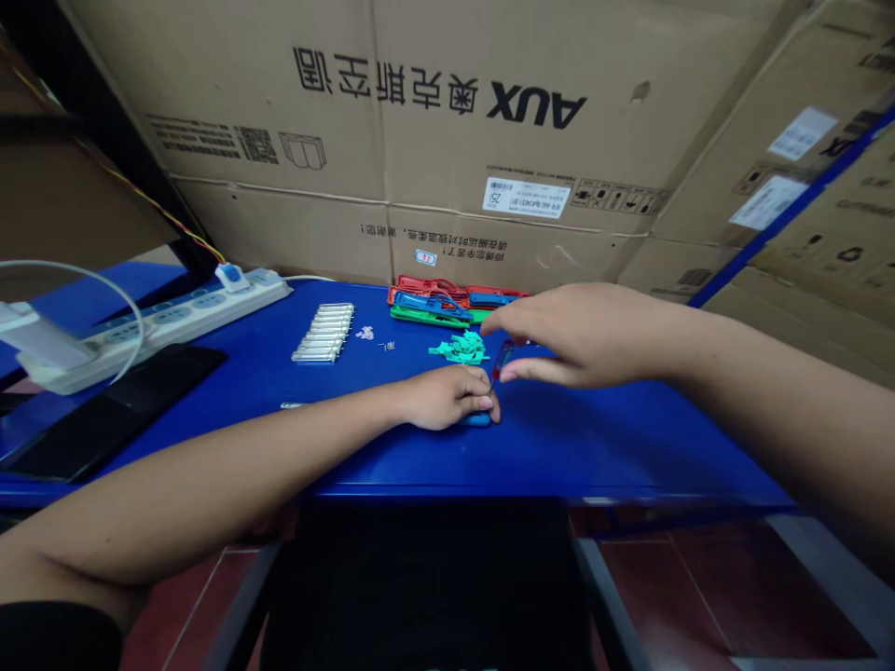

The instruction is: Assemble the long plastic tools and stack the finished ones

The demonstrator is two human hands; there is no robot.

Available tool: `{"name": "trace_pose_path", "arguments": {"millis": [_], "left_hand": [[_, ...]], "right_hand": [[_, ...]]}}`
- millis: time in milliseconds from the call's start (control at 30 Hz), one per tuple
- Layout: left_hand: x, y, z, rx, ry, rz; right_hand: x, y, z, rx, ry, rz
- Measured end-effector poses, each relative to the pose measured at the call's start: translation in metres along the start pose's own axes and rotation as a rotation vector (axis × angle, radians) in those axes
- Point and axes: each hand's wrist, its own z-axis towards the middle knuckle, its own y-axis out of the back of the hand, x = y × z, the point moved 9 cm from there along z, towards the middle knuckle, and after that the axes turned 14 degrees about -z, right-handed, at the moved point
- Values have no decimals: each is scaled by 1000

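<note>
The right hand (pixel 580 337) is spread wide around a small red-handled screwdriver (pixel 502 358); whether it grips cannot be told. The left hand (pixel 447 397) curls over a mostly hidden blue part (pixel 476 420). Mint-green plastic pieces (pixel 461 349) lie just beyond, on a blue table (pixel 594 438) whose near edge runs below the forearms. A power strip (pixel 188 317) sits at upper left, against cardboard boxes (pixel 378 140).

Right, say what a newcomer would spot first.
The cardboard cartons printed AUX, upside down, fill the background behind the blue table. At its middle, the left hand and right hand meet beside a pile of green plastic pieces. A row of clear tubes lies to their left.
</note>
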Motion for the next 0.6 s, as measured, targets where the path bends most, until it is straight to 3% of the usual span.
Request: {"name": "trace_pose_path", "arguments": {"millis": [100,300,367,467,600], "left_hand": [[0,-1,0,2,5,27],[0,-2,-2,-14,21,60],[1,-2,-1,-12,25,52],[1,-1,0,-8,21,51],[-2,-1,-1,-24,14,79]], "right_hand": [[8,-8,0,72,66,29],[6,-4,9,69,-126,-196],[6,-1,7,45,-87,-149],[13,3,1,0,86,-25],[9,-3,2,41,25,-116]]}}
